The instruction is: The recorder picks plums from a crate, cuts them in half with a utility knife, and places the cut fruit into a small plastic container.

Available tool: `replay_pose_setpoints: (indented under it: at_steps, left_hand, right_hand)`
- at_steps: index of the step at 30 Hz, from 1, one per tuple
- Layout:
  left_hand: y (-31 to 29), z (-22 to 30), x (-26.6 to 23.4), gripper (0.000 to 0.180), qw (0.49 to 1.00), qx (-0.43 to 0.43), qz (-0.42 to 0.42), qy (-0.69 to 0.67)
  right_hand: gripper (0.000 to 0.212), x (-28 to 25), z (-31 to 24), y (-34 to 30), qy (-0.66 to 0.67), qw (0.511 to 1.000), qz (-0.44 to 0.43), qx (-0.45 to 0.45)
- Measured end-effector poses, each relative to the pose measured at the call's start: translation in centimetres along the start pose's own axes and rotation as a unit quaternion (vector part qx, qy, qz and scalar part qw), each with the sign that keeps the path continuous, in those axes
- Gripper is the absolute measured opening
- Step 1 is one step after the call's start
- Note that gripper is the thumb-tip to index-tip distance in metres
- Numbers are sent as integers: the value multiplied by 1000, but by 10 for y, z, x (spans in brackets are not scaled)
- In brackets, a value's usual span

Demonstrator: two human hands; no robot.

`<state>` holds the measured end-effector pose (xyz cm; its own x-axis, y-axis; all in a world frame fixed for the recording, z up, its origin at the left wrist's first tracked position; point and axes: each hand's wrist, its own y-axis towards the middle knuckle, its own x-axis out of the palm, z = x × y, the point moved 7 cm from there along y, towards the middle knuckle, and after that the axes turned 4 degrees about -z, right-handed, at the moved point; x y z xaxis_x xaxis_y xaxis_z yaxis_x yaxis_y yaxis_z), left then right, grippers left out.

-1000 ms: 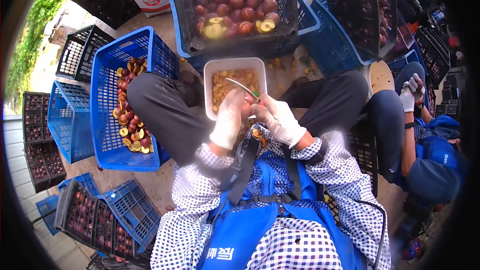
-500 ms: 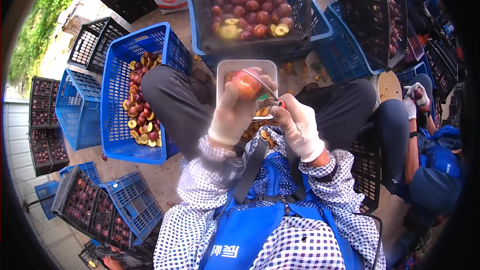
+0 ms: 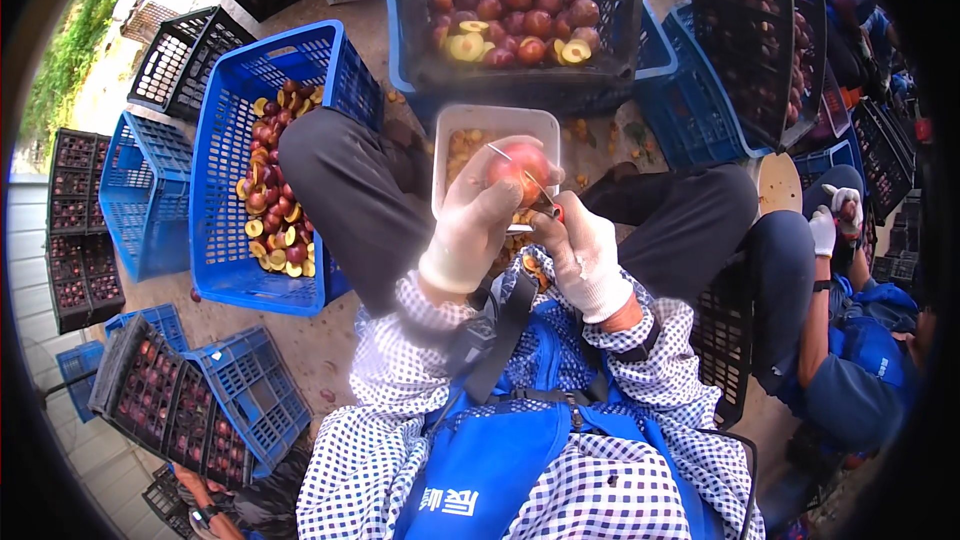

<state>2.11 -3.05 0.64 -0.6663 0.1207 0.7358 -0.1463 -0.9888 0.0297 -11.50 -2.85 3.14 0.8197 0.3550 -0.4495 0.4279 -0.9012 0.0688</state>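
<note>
Between my knees, my left hand [image 3: 465, 230], in a white glove, is closed around a red plum [image 3: 520, 172]. My right hand [image 3: 588, 265], also gloved, grips a small knife [image 3: 546, 197] with a bit of red at its handle. The knife's thin blade lies against the plum, with part of the blade hidden behind the fruit. Just beneath both hands is a white plastic tub [image 3: 438, 168] holding yellow-orange fruit bits.
A black crate [image 3: 545, 83] of whole plums and a few cut halves stands in front, above a blue crate [image 3: 655, 55]. To my left, a blue crate [image 3: 265, 290] contains halved plums. Stacked crates [image 3: 735, 40] rise at front right. A co-worker [image 3: 860, 340] sits at my right.
The plum has moved slightly right and turned in my left hand. My right hand has moved a little downward, and the knife blade now crosses the fruit differently. The view has shifted slightly.
</note>
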Motion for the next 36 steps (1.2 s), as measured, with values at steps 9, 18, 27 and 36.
replay_pose_setpoints:
  at_steps: [9, 18, 27, 36]
  left_hand:
    - [5, -6, 18, 59, 993, 3, 57, -101]
    - [8, 7, 25, 54, 999, -38, 28, 4]
    - [14, 55, 38, 60, 769, 28, -3, 638]
    - [15, 62, 49, 65, 715, -5, 24, 699]
  right_hand:
    - [44, 22, 13, 6, 104, 993, 47, -28]
    - [39, -4, 17, 21, 145, 984, -96, -47]
    - [35, -13, 9, 26, 173, 970, -168, -44]
    - [30, 0, 29, 26, 313, 934, -172, 15]
